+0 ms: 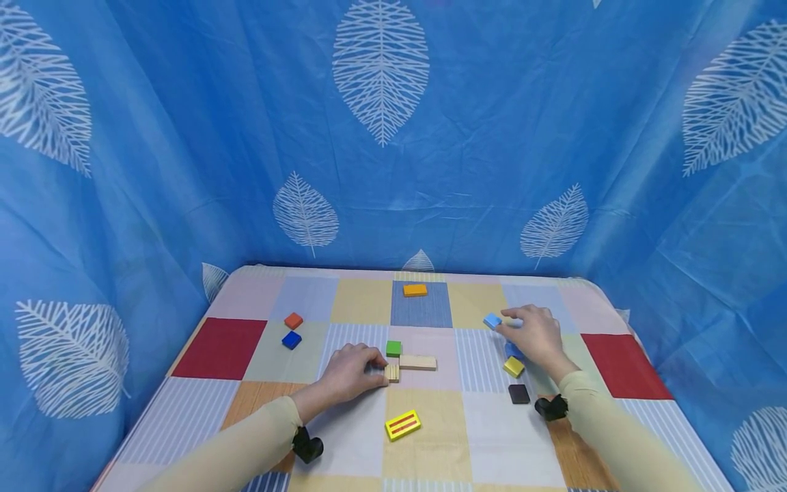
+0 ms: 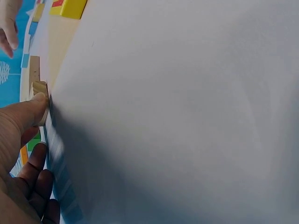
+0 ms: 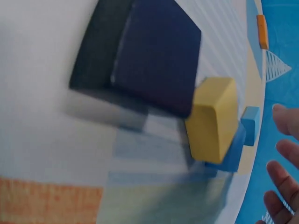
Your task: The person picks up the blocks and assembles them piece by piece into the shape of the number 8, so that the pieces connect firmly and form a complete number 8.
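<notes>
My left hand (image 1: pixel 353 372) pinches a small plain wooden block (image 1: pixel 391 373) between thumb and fingers; in the left wrist view the thumb lies on its near face. Against this block stand a longer wooden block (image 1: pixel 418 363) and, just beyond, a green block (image 1: pixel 393 348). On the right, my right hand (image 1: pixel 533 335) hovers beside a light blue block (image 1: pixel 492 320), fingers spread and loosely bent. The right wrist view shows a gap between those fingers and the light blue block (image 3: pixel 250 125). Below that hand sit a darker blue block (image 1: pixel 514 351), partly hidden, and a yellow block (image 1: pixel 514 367).
A black block (image 1: pixel 519 393) lies near the right wrist. A yellow block with red stripes (image 1: pixel 403 425) lies in front. Red-orange (image 1: pixel 293 320) and dark blue (image 1: pixel 292 339) blocks sit at left, an orange block (image 1: pixel 415 290) at the back. Blue curtains (image 1: pixel 381 205) enclose the patchwork-covered table (image 1: pixel 424 465).
</notes>
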A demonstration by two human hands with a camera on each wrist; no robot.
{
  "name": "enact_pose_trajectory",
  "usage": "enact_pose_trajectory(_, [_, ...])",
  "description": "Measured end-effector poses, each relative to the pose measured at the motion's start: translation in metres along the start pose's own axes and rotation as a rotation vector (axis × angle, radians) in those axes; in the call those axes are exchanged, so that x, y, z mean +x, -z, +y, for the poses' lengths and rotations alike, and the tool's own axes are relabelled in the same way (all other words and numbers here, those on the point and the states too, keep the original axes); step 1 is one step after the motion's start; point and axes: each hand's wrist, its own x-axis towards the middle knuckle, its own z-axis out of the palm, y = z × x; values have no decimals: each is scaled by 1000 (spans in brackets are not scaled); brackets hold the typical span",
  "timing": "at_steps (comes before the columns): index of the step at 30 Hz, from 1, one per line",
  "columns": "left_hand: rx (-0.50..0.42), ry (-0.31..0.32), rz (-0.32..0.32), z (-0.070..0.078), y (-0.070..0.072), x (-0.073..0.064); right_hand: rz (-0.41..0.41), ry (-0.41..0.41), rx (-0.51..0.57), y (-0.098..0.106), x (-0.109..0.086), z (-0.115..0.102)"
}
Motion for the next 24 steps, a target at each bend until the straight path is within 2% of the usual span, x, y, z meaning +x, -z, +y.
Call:
enact_pose_trajectory(7, [-4,-11,8,0,0,-1,35,-20,-65,-9,4,-3])
enact_pose_trajectory(15, [-3,-5,2,1,0,0,37,-38,-114,-13,8,-3])
enact_pose_trajectory(24, [-3,24,-9,2,0,0,35,-68,-91,-16,9,-2])
